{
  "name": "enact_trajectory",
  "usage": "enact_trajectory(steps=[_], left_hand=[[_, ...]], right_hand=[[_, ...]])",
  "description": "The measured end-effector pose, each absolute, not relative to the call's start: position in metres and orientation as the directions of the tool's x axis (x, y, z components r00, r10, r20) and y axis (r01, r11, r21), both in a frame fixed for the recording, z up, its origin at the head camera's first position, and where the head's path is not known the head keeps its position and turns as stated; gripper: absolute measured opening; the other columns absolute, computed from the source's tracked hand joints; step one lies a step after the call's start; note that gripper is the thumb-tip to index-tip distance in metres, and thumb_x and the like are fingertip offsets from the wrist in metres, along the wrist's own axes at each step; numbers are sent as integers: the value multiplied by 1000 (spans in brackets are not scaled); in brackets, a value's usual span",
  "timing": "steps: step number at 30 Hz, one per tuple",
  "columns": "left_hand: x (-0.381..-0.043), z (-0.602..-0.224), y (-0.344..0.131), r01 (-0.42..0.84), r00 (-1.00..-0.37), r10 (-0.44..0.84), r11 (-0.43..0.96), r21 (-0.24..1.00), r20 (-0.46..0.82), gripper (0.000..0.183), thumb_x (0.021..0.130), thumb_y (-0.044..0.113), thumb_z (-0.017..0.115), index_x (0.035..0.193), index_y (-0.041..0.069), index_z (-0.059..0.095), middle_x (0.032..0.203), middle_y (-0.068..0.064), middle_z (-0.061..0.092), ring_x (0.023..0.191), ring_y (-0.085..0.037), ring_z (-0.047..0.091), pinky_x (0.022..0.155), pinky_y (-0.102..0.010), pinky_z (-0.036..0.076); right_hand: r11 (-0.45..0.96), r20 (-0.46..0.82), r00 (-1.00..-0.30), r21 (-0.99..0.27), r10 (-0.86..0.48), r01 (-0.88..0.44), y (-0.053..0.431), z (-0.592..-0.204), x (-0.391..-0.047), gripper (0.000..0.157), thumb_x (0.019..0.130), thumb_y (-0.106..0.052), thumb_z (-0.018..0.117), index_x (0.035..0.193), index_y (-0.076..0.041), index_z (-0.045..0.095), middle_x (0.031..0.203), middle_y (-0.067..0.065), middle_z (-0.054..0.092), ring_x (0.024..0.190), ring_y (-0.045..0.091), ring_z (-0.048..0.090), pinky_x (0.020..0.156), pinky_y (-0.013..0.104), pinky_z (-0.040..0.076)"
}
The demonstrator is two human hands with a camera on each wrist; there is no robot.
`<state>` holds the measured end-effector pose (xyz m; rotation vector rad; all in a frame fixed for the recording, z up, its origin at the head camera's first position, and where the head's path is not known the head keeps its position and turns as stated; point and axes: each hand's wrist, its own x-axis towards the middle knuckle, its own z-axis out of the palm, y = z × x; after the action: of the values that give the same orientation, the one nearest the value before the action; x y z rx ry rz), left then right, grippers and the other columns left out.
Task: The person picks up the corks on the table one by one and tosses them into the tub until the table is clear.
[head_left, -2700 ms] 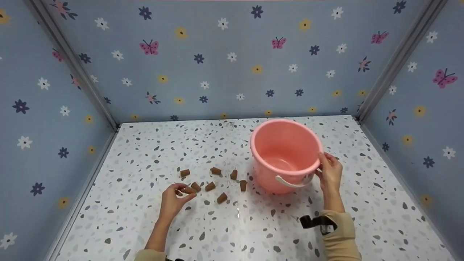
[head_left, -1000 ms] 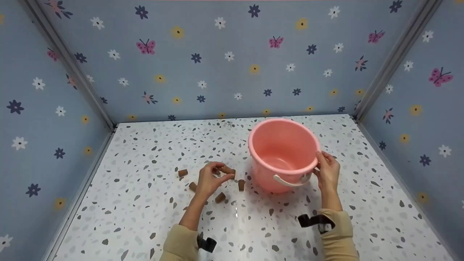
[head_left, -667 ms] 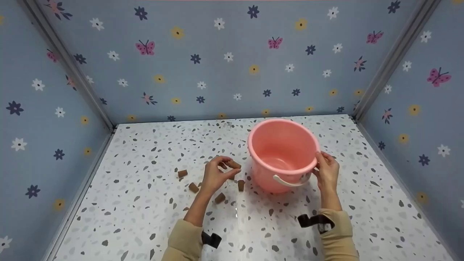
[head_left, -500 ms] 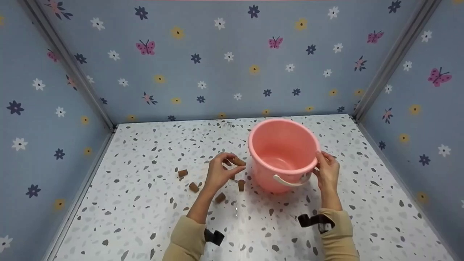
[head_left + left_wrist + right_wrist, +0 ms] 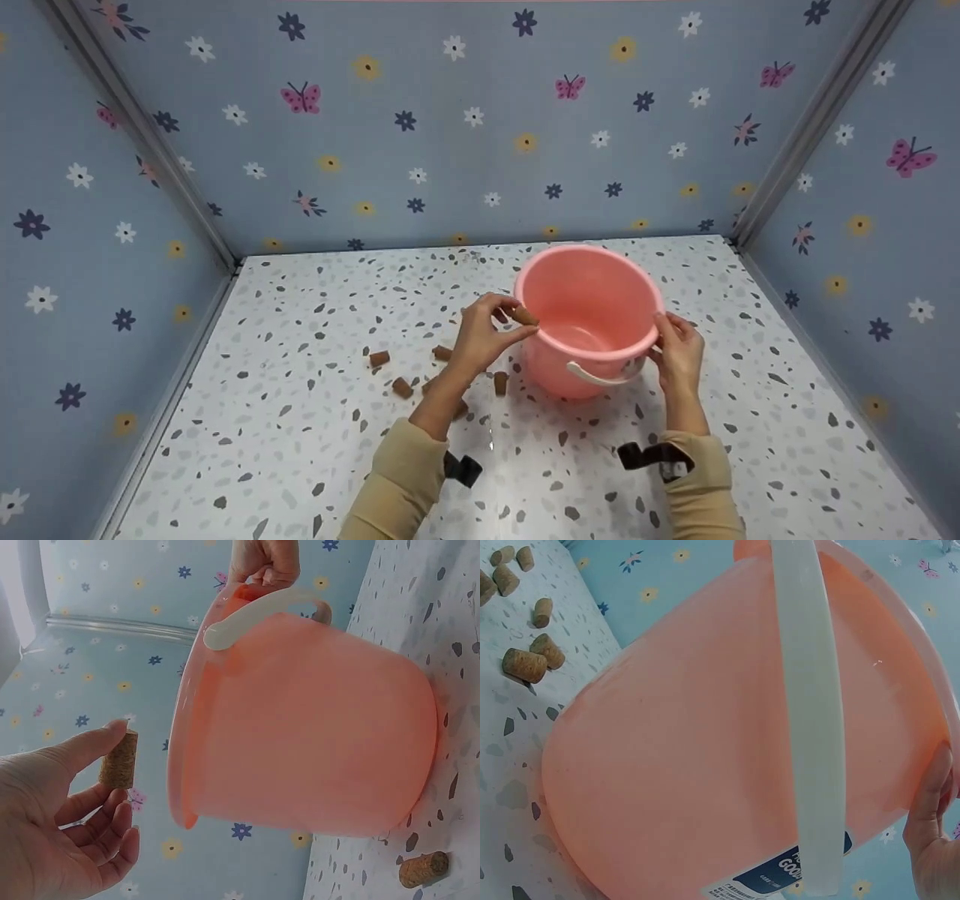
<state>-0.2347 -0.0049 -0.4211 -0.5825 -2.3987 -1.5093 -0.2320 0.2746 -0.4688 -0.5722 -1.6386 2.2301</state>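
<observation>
A cork (image 5: 523, 316) is pinched between the thumb and fingers of my left hand (image 5: 480, 337), right at the left rim of the pink bucket (image 5: 551, 367). In the left wrist view that cork (image 5: 120, 759) is held by its ends, just outside the bucket's mouth. My right hand (image 5: 681, 352) grips the bucket's rim on the right side, thumb on the outside in the right wrist view. The bucket tilts slightly, its white handle (image 5: 596, 377) hanging down the near side. Loose corks, among them one beside the bucket (image 5: 500, 383), lie on the speckled table.
Several more corks lie left of the bucket, such as the leftmost cork (image 5: 379, 358) and another cork (image 5: 403, 387); my left forearm partly hides some. Flower-patterned walls (image 5: 450, 150) close off the back and both sides. A label (image 5: 769, 874) is stuck on the bucket.
My left hand has picked up the cork at the left of the group and carried it rightward and up to the bucket's rim. My right hand and the bucket have stayed put.
</observation>
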Motion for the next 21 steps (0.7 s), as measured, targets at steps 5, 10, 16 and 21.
enact_trajectory(steps=[5, 10, 16, 21], left_hand=[[-242, -415, 5, 487, -873, 236, 401, 776, 426, 34, 69, 17, 78, 94, -1, 62, 86, -8, 58, 76, -22, 54, 70, -33, 46], [-248, -408, 16, 485, -874, 257, 412, 771, 412, 32, 70, 16, 78, 92, -1, 62, 85, -8, 57, 75, -23, 54, 67, -31, 47], [-254, -399, 30, 464, -884, 292, 462, 756, 364, 29, 71, 18, 77, 91, 1, 63, 87, -8, 57, 76, -20, 53, 66, -20, 43], [-259, -390, 40, 458, -886, 315, 489, 742, 340, 26, 72, 19, 76, 90, 4, 64, 88, -5, 59, 80, -21, 54, 68, -19, 42]], right_hand=[[-330, -117, -885, -943, 451, -44, 303, -516, -260, 48, 80, -23, 69, 119, -1, 51, 105, 13, 62, 82, 21, 63, 62, 31, 52], [-306, -109, -875, -951, 471, -46, 328, -567, -290, 54, 77, -35, 70, 120, -9, 53, 109, 11, 61, 87, 22, 63, 64, 33, 53], [-337, -101, -887, -939, 450, -64, 327, -561, -287, 49, 77, -29, 71, 117, -5, 54, 107, 13, 61, 83, 23, 63, 62, 33, 53], [-351, -132, -885, -936, 447, -37, 320, -546, -279, 48, 79, -26, 70, 118, -4, 53, 106, 11, 62, 81, 22, 63, 60, 34, 53]])
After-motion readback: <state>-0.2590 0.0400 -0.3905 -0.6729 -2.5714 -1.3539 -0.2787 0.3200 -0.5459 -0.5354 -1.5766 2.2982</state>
